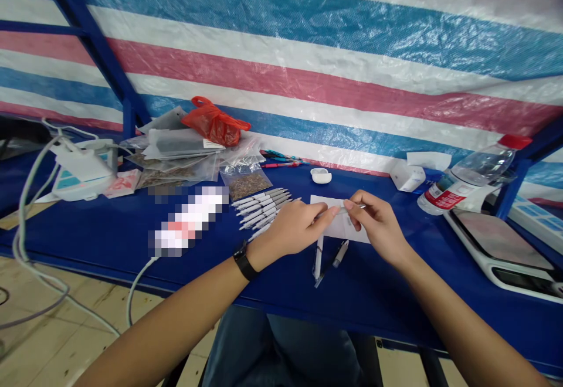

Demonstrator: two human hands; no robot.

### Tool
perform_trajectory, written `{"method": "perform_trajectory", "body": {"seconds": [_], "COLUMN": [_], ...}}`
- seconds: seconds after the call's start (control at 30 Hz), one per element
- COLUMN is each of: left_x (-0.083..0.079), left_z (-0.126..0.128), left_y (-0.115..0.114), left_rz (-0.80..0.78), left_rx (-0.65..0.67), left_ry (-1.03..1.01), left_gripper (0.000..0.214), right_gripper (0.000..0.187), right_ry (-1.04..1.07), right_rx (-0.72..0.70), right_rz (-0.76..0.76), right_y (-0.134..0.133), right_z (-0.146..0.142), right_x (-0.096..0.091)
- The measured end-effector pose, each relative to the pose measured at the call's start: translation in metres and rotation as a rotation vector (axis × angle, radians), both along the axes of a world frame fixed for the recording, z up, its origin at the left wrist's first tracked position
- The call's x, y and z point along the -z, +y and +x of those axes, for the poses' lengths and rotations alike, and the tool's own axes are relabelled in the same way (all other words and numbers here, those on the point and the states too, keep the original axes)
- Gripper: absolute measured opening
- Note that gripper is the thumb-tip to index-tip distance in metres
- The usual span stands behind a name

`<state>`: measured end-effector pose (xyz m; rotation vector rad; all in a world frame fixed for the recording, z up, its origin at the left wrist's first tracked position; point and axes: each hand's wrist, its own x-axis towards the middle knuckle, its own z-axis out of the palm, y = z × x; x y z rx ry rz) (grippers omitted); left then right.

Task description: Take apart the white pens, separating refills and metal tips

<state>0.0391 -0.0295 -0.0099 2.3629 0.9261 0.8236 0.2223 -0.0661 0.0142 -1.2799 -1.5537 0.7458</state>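
My left hand and my right hand meet above a white paper sheet on the blue table. Between their fingertips they hold a slim silver-and-white pen. Its full length is partly hidden by my fingers. Just below my hands lie loose pen parts, including a clear tube and a dark barrel. Left of my left hand sits a neat row of several white pens, close to my wrist.
Behind the pens stand a clear bag of seeds, a red plastic bag and a white earbud case. A water bottle and a digital scale stand at right. Cables trail from a white device at left.
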Motion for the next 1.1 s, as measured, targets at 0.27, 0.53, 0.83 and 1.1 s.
{"method": "perform_trajectory", "body": {"seconds": [0.27, 0.53, 0.83, 1.1], "left_x": [0.0023, 0.0055, 0.0059, 0.0037], "left_z": [0.0004, 0.0014, 0.0012, 0.0011], "left_y": [0.0005, 0.0021, 0.0020, 0.0014], "left_rz": [0.046, 0.131, 0.154, 0.138], "left_rx": [-0.017, -0.041, -0.051, -0.044], "left_ry": [0.049, 0.089, 0.080, 0.091], "left_gripper": [0.049, 0.051, 0.050, 0.051], "right_gripper": [0.068, 0.071, 0.065, 0.061], "right_ry": [-0.092, -0.058, 0.054, 0.024], "right_rx": [0.004, -0.007, -0.016, -0.082], "right_rz": [0.016, -0.012, -0.099, -0.113], "right_y": [0.0011, -0.0008, 0.0032, 0.0017], "right_z": [0.0010, -0.0005, 0.0010, -0.0003], "right_x": [0.0030, 0.0021, 0.0063, 0.0027]}}
